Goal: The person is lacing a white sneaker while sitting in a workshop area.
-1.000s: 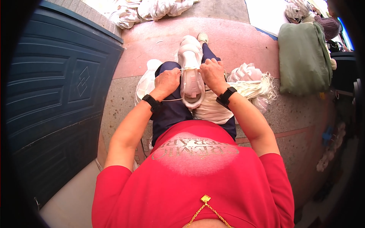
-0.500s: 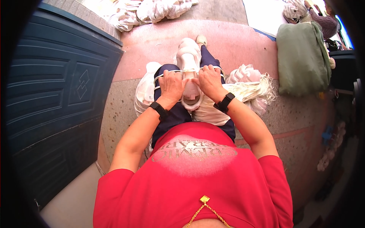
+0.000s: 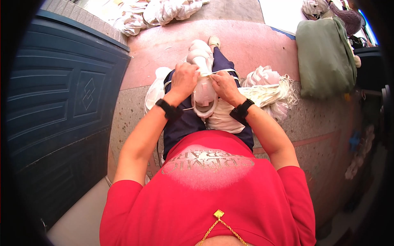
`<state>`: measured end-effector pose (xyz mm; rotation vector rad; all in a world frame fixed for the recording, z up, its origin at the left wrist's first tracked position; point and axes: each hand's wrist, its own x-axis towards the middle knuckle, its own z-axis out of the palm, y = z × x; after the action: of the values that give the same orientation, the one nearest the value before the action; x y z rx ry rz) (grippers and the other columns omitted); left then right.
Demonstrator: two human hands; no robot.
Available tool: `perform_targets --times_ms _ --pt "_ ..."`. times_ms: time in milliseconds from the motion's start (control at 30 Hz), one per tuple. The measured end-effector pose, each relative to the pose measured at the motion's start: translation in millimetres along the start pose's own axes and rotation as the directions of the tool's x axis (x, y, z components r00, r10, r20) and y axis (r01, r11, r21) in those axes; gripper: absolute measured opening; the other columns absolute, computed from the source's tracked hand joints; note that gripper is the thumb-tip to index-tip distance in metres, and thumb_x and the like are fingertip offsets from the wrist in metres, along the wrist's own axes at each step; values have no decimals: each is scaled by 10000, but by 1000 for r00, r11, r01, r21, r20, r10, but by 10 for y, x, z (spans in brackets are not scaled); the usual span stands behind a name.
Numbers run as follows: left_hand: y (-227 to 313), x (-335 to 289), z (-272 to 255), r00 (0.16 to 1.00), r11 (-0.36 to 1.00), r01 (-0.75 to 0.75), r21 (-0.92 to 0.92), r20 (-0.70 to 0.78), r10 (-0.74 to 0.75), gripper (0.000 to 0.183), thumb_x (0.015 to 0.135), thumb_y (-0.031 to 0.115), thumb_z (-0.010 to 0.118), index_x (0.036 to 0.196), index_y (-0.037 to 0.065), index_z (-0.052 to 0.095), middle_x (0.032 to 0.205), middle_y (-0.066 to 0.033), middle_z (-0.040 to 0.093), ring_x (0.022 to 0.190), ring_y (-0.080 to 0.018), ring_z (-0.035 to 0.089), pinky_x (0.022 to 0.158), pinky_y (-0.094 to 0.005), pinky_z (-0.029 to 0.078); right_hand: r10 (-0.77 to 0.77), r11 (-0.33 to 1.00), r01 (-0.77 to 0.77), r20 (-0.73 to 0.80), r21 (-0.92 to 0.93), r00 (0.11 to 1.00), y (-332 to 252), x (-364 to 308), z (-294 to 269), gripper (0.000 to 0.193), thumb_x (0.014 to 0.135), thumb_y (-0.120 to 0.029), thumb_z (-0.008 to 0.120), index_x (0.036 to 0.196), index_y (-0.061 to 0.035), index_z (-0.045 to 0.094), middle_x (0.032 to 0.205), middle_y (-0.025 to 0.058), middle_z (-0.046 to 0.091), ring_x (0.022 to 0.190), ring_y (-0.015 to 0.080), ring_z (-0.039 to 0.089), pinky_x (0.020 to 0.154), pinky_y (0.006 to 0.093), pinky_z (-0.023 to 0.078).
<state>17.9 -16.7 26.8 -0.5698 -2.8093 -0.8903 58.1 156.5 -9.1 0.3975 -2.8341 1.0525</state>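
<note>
Compared with half a second earlier, the left hand (image 3: 183, 82) had shifted up along the white shoe (image 3: 205, 91), away from its opening; the right hand (image 3: 226, 87) had stayed at much the same place on the other side. The shoe lay lengthwise between the thighs of the dark trousers (image 3: 223, 61), toe outward and opening toward the wearer's red shirt (image 3: 205, 209).

Fingers: those of the left hand were bent beside the shoe's upper; whether they gripped anything could not be told, the back of the hand hiding it. Those of the right appeared pinched together on the white lace (image 3: 204, 75).

Progress: the lace already crossed the shoe's front, and slack lay looped over both trouser legs. No finished knot or bow was seen. The work was judged partly complete, with the loose length outstanding; the number of filled eyelets could not be made out. A bundle of white cords (image 3: 273, 93) lay beside the right leg, its loose ends fanned out.

Markings: the shirt front bore large lettering, upside down to the wearer, not transcribed. A pinkish patch near the shoe's opening showed no readable writing. The blue door (image 3: 49, 98) carried a diamond motif only.
</note>
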Motion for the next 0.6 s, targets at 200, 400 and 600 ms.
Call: perform_targets --times_ms 200,400,600 --pt "-48 312 128 903 997 78 13 422 -76 119 688 143 604 699 27 627 779 -190 595 729 -314 551 660 -345 447 68 987 -50 -118 152 991 -133 -1 33 136 722 -78 512 823 -33 592 762 125 573 772 293 546 682 392 435" --pt "-88 385 63 809 876 355 -327 576 -113 271 714 83 610 946 -3 498 734 -34 521 692 -108 509 582 -244 424 -221 800 252 124 -545 967 -236 125 -20 95 693 -121 515 723 -86 598 742 55 561 789 196 534 697 339 382" --pt "41 541 -122 731 511 657 -554 632 -256 305 720 117 641 974 19 502 768 -37 566 681 -81 506 534 -198 388 -370 811 406 167 -422 914 -127 235 -157 78 677 -123 534 704 -104 604 794 43 503 844 182 469 705 334 338"
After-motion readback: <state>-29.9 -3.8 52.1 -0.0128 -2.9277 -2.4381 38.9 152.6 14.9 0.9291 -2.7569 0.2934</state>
